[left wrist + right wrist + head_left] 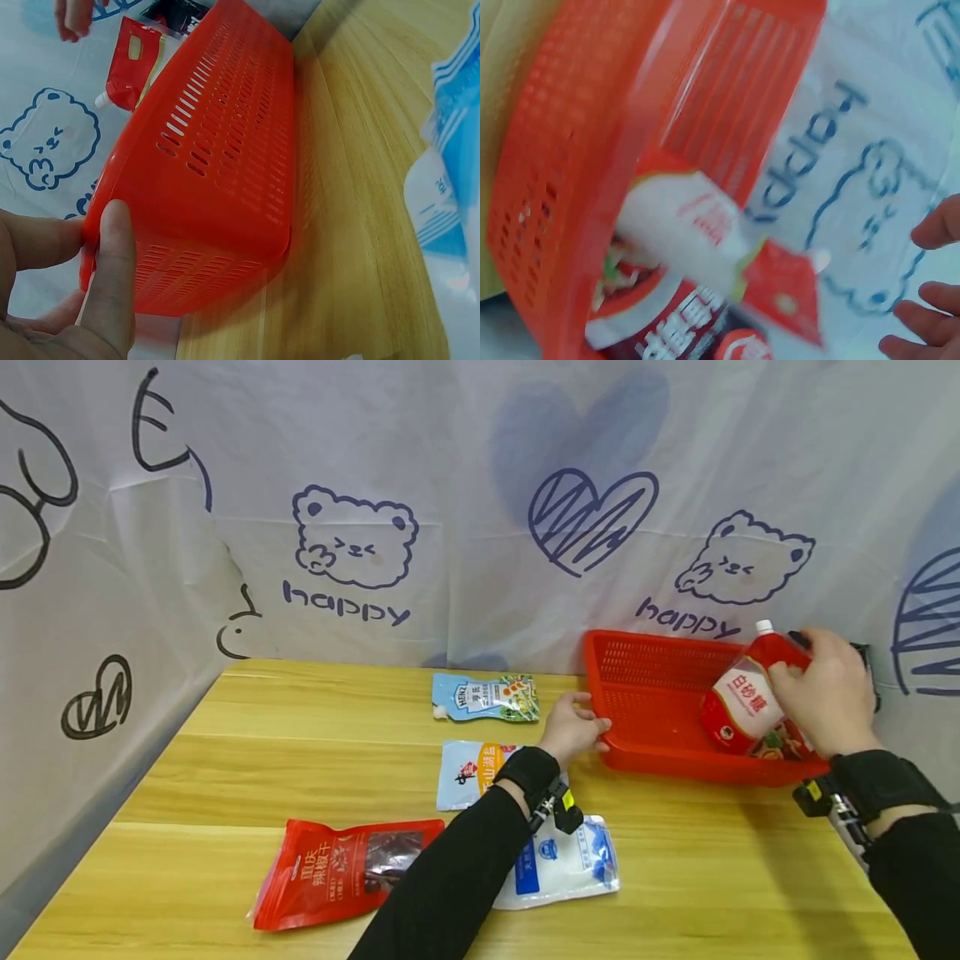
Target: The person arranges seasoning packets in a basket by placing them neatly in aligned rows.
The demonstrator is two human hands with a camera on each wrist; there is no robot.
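Observation:
With thumb and fingers, my left hand [573, 727] pinches the rim of a red plastic basket [652, 764] at its left end. My right hand [828, 693] is over the basket's right end. In the right wrist view its fingers [934, 319] are spread and apart from the pouch below. That red and white spouted pouch of white sugar [744, 697] leans upright inside the basket, white cap upward. Beside it in the basket is a dark printed packet [682, 322] with a food picture, partly hidden by the pouch.
Left of the basket lie a blue Heinz spouted pouch [483, 697], a light-blue salt packet [459, 777] and a white-and-blue packet [577, 868], the last two partly behind my left arm. A red dried-chili bag [330, 877] lies front left. A printed cloth [465, 460] hangs behind the table.

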